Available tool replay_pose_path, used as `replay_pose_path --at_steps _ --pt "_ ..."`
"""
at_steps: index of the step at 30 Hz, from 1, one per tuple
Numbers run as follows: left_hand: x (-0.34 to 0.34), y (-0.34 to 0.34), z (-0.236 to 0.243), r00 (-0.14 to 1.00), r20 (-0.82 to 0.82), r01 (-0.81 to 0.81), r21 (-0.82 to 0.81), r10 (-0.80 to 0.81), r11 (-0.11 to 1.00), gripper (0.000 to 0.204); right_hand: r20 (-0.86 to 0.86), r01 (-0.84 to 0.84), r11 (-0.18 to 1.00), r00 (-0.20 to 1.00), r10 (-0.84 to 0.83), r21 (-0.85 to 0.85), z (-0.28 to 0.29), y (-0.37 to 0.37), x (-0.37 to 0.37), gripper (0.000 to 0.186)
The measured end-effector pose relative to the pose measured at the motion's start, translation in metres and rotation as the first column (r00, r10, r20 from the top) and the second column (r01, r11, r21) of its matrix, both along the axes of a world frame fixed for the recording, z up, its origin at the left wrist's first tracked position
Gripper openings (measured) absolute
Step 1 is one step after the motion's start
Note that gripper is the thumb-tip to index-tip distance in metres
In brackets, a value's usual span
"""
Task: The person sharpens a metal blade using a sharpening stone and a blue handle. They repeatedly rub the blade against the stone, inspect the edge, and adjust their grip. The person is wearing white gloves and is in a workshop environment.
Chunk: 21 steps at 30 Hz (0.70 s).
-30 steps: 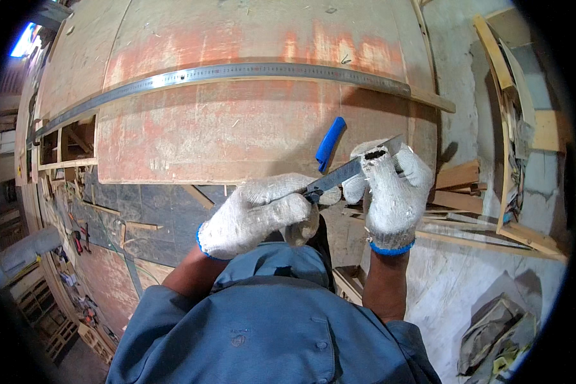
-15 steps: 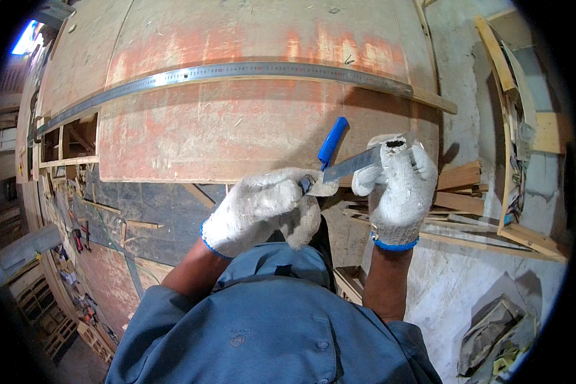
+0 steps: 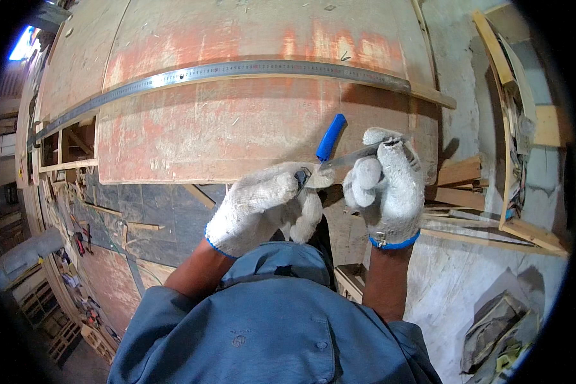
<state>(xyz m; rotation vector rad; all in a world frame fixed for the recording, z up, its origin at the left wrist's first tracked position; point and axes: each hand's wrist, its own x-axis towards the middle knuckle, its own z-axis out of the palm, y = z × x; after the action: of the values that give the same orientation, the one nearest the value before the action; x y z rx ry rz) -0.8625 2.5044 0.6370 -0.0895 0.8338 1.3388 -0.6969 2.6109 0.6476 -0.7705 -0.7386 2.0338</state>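
Observation:
I wear white knitted gloves with blue cuffs. A flat, narrow metal blade (image 3: 352, 156) spans the gap between my hands, seen almost edge-on. My left hand (image 3: 262, 201) is closed at its left end, with a small dark piece (image 3: 302, 178) showing between thumb and fingers; I cannot make out what that is. My right hand (image 3: 390, 189) grips the other end, fingers curled, and the glove is torn at a fingertip. Just beyond the blade, a blue handle-shaped thing (image 3: 331, 137) lies over the near part of the wooden board; whether it joins the blade is unclear.
Across the worn, red-stained board (image 3: 192, 141) runs a long steel ruler (image 3: 237, 69) along a wooden strip. Offcuts of wood (image 3: 461, 173) are stacked at the right. Red-handled pliers (image 3: 79, 242) lie at the left, and crumpled cloth (image 3: 499, 333) is at the lower right.
My right hand has shifted slightly left and its fingers have curled more. The blade has turned, so its face shows less. My left hand stays nearly in place.

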Motion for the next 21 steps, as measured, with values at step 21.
replay_pose_path --at_steps 21 --pt "-0.004 -0.005 0.004 0.627 -0.76 0.034 0.242 0.167 0.97 0.039 -0.131 -0.102 0.977 0.983 0.128 0.189 -0.019 0.005 -0.006 0.068"
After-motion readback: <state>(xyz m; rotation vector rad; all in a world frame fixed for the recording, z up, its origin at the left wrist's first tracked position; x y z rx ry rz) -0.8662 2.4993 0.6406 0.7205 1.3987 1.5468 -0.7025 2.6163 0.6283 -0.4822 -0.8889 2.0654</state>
